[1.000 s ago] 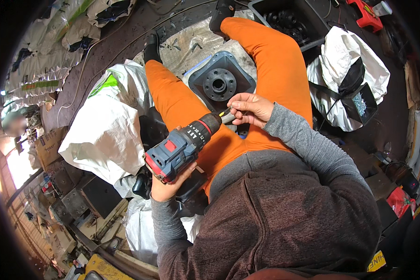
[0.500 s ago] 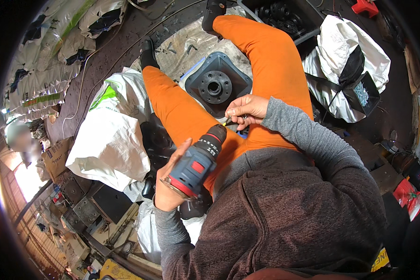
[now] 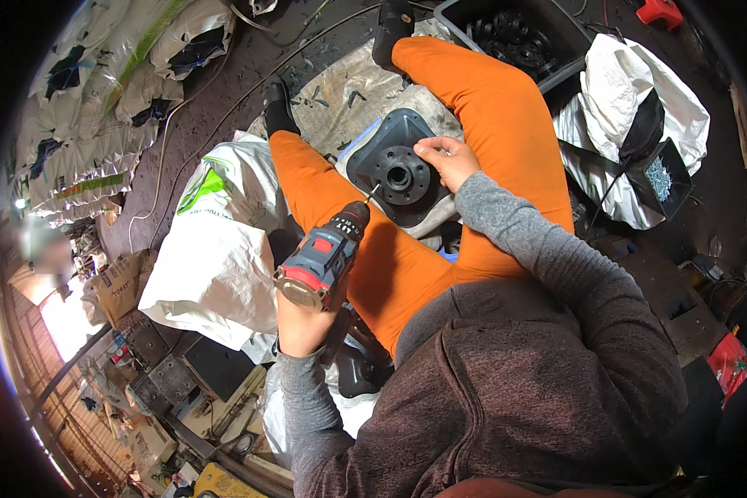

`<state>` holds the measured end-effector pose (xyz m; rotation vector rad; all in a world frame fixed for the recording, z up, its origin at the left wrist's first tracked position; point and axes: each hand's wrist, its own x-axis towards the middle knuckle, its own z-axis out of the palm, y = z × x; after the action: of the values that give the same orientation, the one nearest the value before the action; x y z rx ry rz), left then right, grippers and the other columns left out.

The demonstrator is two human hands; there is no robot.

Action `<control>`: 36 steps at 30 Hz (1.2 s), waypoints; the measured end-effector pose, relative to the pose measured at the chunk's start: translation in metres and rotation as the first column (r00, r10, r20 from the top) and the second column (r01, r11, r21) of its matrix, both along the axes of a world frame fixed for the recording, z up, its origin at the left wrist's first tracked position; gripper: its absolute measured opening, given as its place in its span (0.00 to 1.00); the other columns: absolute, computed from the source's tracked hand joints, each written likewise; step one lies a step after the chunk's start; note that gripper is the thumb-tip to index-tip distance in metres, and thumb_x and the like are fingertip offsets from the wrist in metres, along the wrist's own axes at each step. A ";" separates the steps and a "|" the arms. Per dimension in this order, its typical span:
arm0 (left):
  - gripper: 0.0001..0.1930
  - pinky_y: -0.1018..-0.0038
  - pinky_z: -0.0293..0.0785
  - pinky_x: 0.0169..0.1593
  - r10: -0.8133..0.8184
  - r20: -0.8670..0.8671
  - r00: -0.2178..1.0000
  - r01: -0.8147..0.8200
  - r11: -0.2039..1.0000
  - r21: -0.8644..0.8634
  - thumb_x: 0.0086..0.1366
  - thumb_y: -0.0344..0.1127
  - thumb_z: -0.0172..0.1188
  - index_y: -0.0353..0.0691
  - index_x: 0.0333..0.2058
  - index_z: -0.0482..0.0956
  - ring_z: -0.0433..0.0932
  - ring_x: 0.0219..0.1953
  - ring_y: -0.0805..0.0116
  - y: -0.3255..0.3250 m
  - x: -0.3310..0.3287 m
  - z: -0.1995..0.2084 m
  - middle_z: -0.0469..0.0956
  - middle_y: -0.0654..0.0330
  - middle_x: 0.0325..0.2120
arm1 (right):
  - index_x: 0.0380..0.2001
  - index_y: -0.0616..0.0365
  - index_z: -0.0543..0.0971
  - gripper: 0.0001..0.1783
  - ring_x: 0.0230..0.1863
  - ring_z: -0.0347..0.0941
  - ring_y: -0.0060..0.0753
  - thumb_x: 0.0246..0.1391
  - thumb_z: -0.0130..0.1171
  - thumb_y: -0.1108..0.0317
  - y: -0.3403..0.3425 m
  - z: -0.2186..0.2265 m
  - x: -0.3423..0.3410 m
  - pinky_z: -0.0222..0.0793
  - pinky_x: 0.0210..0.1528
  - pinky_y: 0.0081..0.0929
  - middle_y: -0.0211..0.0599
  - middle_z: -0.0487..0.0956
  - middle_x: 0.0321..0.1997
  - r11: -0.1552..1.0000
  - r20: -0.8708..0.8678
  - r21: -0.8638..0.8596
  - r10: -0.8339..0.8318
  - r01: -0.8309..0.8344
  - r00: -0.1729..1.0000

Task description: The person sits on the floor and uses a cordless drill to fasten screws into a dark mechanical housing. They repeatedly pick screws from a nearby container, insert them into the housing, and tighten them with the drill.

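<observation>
My left hand (image 3: 303, 326) is wrapped round the handle of a grey and red cordless drill (image 3: 317, 253). A thin bit (image 3: 373, 192) points from its chuck toward the left edge of a round black flange (image 3: 403, 189), close to one of its holes. The flange has a ring of holes round a central bore and sits on a dark grey square base (image 3: 403, 126) between my legs. My right hand (image 3: 450, 162) has its thumb and fingers pinched together at the flange's upper right rim. Whatever they hold is too small to make out.
A white sack (image 3: 216, 274) lies to my left. On the right, a black box of small screws (image 3: 659, 178) stands beside another white bag (image 3: 618, 75). A dark crate (image 3: 573, 73) of black round parts stands at the far right. Cables (image 3: 164, 141) cross the floor.
My right hand has left the drill's tip and moved up to the flange's rim. The drill has swung so that its bit now points at the flange. The view has shifted slightly.
</observation>
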<state>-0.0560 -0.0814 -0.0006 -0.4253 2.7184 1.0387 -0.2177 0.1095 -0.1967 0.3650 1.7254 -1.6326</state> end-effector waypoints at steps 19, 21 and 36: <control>0.14 0.68 0.75 0.46 0.157 0.255 0.954 -0.195 0.972 0.131 0.53 0.24 0.64 0.35 0.40 0.80 0.80 0.40 0.61 0.012 -0.017 0.011 0.81 0.56 0.37 | 0.24 0.60 0.80 0.18 0.25 0.71 0.20 0.49 0.68 0.54 0.006 0.014 -0.003 0.68 0.31 0.24 0.31 0.76 0.22 0.931 -0.212 -0.108 0.320 -0.348 0.923; 0.14 0.68 0.75 0.46 0.210 0.271 0.939 -0.264 0.947 0.181 0.53 0.24 0.64 0.34 0.40 0.80 0.80 0.40 0.60 0.017 -0.013 0.008 0.81 0.55 0.37 | 0.23 0.61 0.79 0.15 0.27 0.71 0.17 0.51 0.68 0.59 0.007 0.020 -0.006 0.70 0.32 0.21 0.29 0.78 0.25 0.918 -0.203 -0.046 0.377 -0.393 0.904; 0.13 0.67 0.75 0.44 0.111 0.177 0.978 -0.140 0.977 0.163 0.54 0.24 0.64 0.36 0.40 0.80 0.80 0.38 0.59 0.020 -0.009 -0.003 0.81 0.56 0.35 | 0.26 0.61 0.80 0.22 0.25 0.73 0.29 0.46 0.69 0.50 0.013 0.020 -0.013 0.69 0.32 0.30 0.38 0.78 0.21 0.898 -0.170 -0.022 0.429 -0.439 0.887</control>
<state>-0.0650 -0.0614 -0.0032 -0.6302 2.4562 1.2038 -0.2305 0.1224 -0.1764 -0.1839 1.7171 -1.4047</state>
